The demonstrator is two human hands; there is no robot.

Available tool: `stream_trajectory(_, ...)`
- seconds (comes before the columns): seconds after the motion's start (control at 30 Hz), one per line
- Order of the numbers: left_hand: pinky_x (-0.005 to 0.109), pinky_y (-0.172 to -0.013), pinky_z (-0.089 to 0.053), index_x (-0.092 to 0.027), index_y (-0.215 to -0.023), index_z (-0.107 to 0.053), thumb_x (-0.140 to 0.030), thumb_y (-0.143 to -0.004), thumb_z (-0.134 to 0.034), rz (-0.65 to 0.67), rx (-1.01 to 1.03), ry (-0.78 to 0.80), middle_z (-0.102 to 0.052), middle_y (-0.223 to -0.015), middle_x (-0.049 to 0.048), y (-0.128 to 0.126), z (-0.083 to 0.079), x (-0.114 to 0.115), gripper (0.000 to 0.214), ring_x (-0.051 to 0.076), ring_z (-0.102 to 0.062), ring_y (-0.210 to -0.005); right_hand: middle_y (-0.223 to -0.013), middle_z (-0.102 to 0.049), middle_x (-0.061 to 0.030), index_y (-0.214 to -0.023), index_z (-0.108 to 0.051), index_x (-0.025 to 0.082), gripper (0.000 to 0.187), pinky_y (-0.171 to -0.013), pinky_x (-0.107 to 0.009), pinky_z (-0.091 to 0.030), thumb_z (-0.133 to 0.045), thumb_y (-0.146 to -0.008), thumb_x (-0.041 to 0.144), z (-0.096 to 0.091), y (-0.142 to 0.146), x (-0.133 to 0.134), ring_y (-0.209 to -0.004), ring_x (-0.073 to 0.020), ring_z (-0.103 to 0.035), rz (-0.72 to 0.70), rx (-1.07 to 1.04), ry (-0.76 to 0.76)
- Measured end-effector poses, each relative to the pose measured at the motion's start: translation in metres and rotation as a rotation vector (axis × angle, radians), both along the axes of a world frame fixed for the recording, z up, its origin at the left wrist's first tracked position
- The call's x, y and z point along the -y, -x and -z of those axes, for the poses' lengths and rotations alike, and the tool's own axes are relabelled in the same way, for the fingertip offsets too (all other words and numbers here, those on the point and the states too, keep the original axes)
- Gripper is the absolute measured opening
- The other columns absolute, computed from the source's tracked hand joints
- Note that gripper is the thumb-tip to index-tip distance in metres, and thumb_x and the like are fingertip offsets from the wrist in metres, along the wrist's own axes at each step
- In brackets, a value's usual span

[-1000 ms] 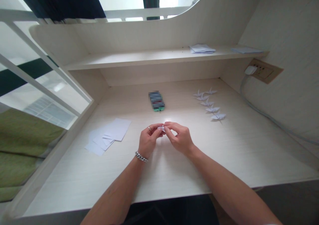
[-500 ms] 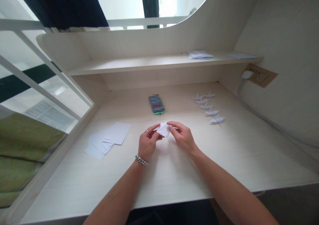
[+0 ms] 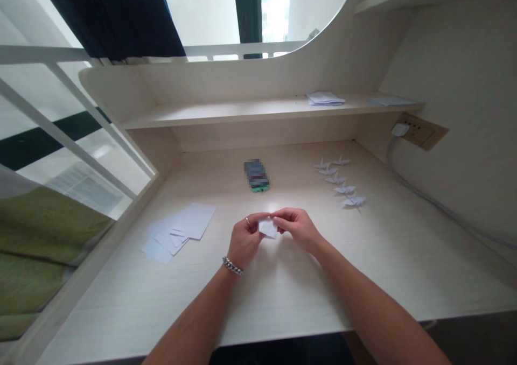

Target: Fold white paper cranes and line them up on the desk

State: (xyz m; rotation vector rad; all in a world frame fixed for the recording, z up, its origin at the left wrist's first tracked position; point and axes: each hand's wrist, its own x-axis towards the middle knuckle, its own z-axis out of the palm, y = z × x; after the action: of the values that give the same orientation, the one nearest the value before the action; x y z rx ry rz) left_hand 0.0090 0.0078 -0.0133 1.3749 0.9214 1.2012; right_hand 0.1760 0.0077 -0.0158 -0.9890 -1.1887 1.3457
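A small folded piece of white paper is held between both hands, just above the desk. My left hand, with a ring and a chain bracelet, pinches its left side. My right hand grips the upper right edge between thumb and index finger. The fingertips of both hands meet at the paper's top edge. To the right, several folded paper cranes stand in a loose row. Several white paper sheets lie overlapping on the left.
A phone-like object, blurred out with a green edge, lies beyond my hands. Folded papers rest on the shelf. A white plug sits in the wall socket, its cable running along the right side.
The paper has been turned in my fingers and now shows a squarer face. My left index finger has come up to meet the right fingertips. The whole view has shifted slightly.
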Motion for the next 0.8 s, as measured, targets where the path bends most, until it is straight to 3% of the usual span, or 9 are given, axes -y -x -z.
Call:
stream_trajectory(0.1,0.027,-0.068,-0.055,-0.014,-0.086,-0.073,-0.02,-0.062,-0.079,-0.007,-0.046,-0.023,-0.075,-0.086,0.0079,0.0,-0.0001,0.0007,0.025,0.021,-0.07,-0.078,-0.066,-0.066,-0.0015,-0.082,-0.074,0.016,0.026,-0.056,-0.026,-0.043,-0.078,-0.065,0.035,-0.0012,0.0008,0.0006,-0.057,-0.0111,-0.054,-0.03,-0.04,0.036)
stream_trajectory(0.43,0.023,-0.06,-0.053,-0.015,-0.082,-0.075,-0.026,-0.067,-0.076,-0.104,-0.133,-0.069,-0.075,-0.08,0.007,0.0,-0.0091,0.0062,0.019,0.018,-0.068,-0.07,-0.065,-0.063,-0.002,-0.079,-0.073,0.015,0.026,-0.059,-0.026,-0.041,-0.077,-0.069,0.038,0.0054,-0.0012,0.0005,-0.06,-0.0109,-0.054,-0.136,-0.142,0.091)
stream_trajectory(0.8,0.021,-0.048,-0.047,-0.013,-0.077,-0.07,-0.041,-0.079,-0.064,-0.129,-0.134,-0.006,-0.068,-0.062,0.0019,-0.0055,-0.0029,0.0049,0.028,0.013,-0.062,-0.053,-0.064,-0.065,-0.002,-0.073,-0.071,0.014,0.03,-0.057,-0.026,-0.042,-0.082,-0.062,0.039,0.0037,0.0029,0.0001,-0.057,-0.0105,-0.055,-0.096,-0.161,0.145)
